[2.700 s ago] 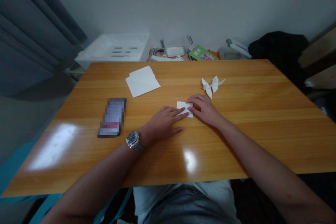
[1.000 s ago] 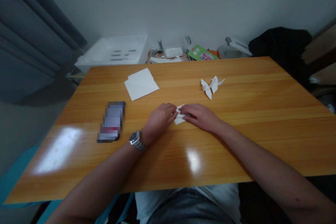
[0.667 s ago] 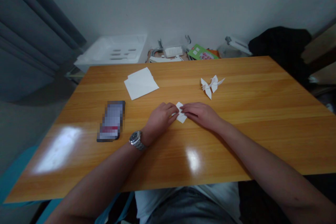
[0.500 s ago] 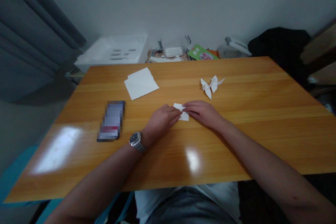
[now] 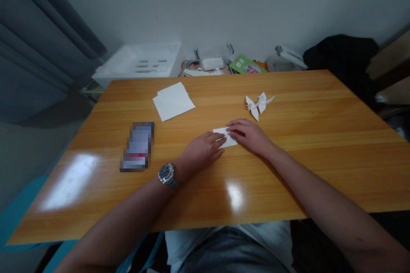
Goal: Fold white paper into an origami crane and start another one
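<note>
A small folded piece of white paper [image 5: 231,141] lies flat on the wooden table in front of me, creases showing on its top. My left hand [image 5: 203,151], a metal watch at its wrist, rests its outstretched fingertips on the paper's left part, thumb apart below. From the right, my right hand [image 5: 248,134] touches the paper's upper right part, fingers extended and a gap between them and the thumb. The fingers cover some of the paper. Beyond my right hand stand white paper cranes [image 5: 262,103], close together.
White paper sheets [image 5: 174,102] overlap at the back left of the table [image 5: 288,187]. A phone [image 5: 138,147], blurred out, lies left of my left hand. Behind the table's far edge are a white foam tray [image 5: 128,62], a green booklet [image 5: 243,65] and a clear box [image 5: 286,62].
The folded paper shows more of its surface, turned slightly and wider to the right. My left fingers have spread, the thumb coming down and away. My right hand has shifted only slightly.
</note>
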### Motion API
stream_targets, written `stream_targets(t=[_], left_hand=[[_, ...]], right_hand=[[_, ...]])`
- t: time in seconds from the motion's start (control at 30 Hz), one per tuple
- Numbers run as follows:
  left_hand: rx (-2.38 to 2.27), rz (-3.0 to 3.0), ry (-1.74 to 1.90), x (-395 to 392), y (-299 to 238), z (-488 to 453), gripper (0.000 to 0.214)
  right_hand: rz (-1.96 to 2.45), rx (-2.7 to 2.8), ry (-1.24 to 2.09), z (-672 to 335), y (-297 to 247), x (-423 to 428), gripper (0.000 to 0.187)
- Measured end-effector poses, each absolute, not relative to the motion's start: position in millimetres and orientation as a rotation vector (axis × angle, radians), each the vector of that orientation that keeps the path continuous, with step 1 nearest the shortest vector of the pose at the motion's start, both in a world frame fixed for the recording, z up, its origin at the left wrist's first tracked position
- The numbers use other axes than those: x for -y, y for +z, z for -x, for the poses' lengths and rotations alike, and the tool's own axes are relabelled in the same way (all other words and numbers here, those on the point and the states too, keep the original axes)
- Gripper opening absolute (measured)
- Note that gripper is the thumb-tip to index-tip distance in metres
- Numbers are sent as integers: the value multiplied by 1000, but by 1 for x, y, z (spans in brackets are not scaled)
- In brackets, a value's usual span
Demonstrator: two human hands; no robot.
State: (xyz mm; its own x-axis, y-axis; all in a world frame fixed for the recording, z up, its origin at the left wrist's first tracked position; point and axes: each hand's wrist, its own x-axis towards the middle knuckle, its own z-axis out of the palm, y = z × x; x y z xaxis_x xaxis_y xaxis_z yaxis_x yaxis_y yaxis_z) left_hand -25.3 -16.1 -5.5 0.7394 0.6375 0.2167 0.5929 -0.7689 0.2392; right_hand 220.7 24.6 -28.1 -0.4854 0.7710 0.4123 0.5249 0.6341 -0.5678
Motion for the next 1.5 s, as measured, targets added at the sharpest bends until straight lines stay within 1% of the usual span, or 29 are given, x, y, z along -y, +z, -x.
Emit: stream_targets(t=[0.13, 0.27, 0.43, 0.73, 1.5], left_hand=[[-971, -2783, 425, 20, -2, 22, 39], [-954, -2781, 403, 21, 0, 21, 45], [-959, -2816, 358, 21, -2, 21, 40], [-969, -2843, 320, 21, 0, 21, 43], [-974, -2919, 201, 24, 6, 18, 41]], right_hand=[[1034, 2176, 471, -221, -32, -26, 16], [1069, 2170, 427, -221, -32, -26, 19], [1104, 2162, 408, -219, -31, -25, 17], [1135, 2124, 398, -218, -32, -26, 18], [1176, 2106, 385, -216, -32, -26, 18]])
